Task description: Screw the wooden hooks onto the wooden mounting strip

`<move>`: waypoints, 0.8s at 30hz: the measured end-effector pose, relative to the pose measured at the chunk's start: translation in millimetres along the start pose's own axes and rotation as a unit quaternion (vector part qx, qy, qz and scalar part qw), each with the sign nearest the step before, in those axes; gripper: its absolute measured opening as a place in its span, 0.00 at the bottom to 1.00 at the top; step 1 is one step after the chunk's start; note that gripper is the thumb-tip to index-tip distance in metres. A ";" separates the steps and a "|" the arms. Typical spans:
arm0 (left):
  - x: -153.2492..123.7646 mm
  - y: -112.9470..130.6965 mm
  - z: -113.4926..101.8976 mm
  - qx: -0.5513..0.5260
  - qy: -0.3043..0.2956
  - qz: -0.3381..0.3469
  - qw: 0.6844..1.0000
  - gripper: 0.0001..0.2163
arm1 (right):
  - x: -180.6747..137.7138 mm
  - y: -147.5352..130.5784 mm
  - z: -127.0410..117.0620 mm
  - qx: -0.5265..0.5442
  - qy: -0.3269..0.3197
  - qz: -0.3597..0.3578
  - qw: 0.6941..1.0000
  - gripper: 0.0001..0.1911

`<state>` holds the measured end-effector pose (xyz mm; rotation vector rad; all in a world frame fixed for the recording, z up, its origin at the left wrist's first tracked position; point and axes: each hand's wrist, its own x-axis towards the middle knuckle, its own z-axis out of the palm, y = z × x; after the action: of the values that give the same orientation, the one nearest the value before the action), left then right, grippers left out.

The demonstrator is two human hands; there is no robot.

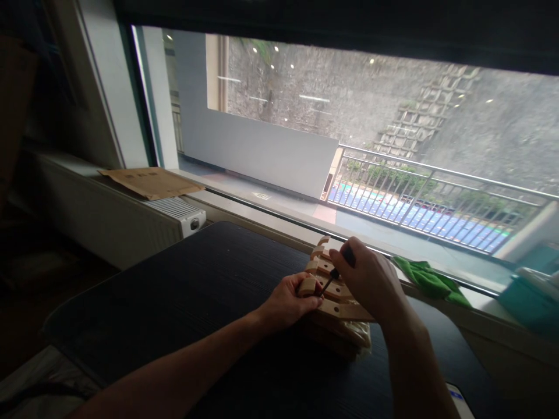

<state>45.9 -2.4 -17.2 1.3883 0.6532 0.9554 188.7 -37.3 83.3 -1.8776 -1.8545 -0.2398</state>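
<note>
My right hand (371,279) is closed around the dark handle of a screwdriver (329,281). Its shaft slants down and left, with the tip close to my left fingertips. My left hand (282,302) grips the nearest curved wooden piece (309,286), thumb in front and fingers partly hidden behind. This piece is at the left end of a pale wooden slat (337,310) with a round hole in it. Several similar slats with curved ends line up behind it. Crumpled clear plastic (361,333) lies beneath them, over a darker block that is hard to make out.
The black table (209,291) stands against a large window. On the sill are a green cloth (430,282) and a teal container (530,302) at the right. A brown paper envelope (152,181) lies on a white heater (190,216) at the left. A partly visible phone-like object (456,396) is at lower right.
</note>
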 end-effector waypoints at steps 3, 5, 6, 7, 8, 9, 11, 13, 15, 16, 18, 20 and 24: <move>-0.4 2.1 0.5 -0.007 -0.003 0.003 1.000 0.07 | -3.5 -1.6 -7.1 0.030 -0.015 -0.026 0.999 0.12; -0.2 2.2 0.7 -0.011 -0.005 0.005 1.000 0.07 | -5.8 -2.4 -11.1 0.068 -0.032 -0.052 0.996 0.10; 0.1 1.7 0.8 -0.013 -0.006 0.005 1.000 0.07 | -6.5 -2.7 -12.0 0.083 -0.037 -0.063 0.994 0.10; 0.4 0.9 0.8 -0.014 -0.006 0.005 1.000 0.07 | -6.8 -2.9 -12.0 0.092 -0.038 -0.071 0.993 0.09; 0.7 -0.1 0.8 -0.015 -0.006 0.004 1.000 0.07 | -6.6 -2.9 -11.1 0.093 -0.036 -0.075 0.992 0.08; 1.0 -1.1 0.8 -0.016 -0.004 0.003 1.000 0.07 | -5.9 -2.8 -9.5 0.090 -0.034 -0.075 0.993 0.07; 1.2 -2.4 0.7 -0.014 -0.002 0.003 1.000 0.07 | -3.2 -2.2 -4.6 0.078 -0.026 -0.068 0.994 0.08; 1.0 -2.5 0.8 -0.011 0.000 0.004 1.000 0.07 | 0.5 -1.1 0.9 0.067 -0.014 -0.048 0.997 0.11; 0.5 -1.8 0.9 -0.007 0.003 0.003 1.000 0.07 | 3.7 -0.1 5.1 0.052 -0.003 -0.018 0.998 0.14; 0.2 -1.3 1.0 -0.006 0.005 0.000 1.000 0.07 | 4.7 0.3 6.1 0.041 0.002 -0.003 0.999 0.15; -0.1 -0.5 1.0 -0.006 0.010 -0.005 1.000 0.08 | 4.8 0.5 5.5 0.021 0.008 0.013 1.000 0.16; -0.2 0.1 0.9 -0.001 0.012 -0.007 1.000 0.08 | 2.5 0.2 1.5 0.030 0.012 0.009 0.999 0.14; -0.2 0.5 0.5 0.001 0.009 -0.002 1.000 0.07 | -3.6 0.0 -8.9 0.073 -0.004 -0.032 0.997 0.12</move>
<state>46.2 -2.8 -16.7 1.3817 0.6712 0.9646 190.3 -44.5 89.4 -1.7256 -1.8858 -0.1149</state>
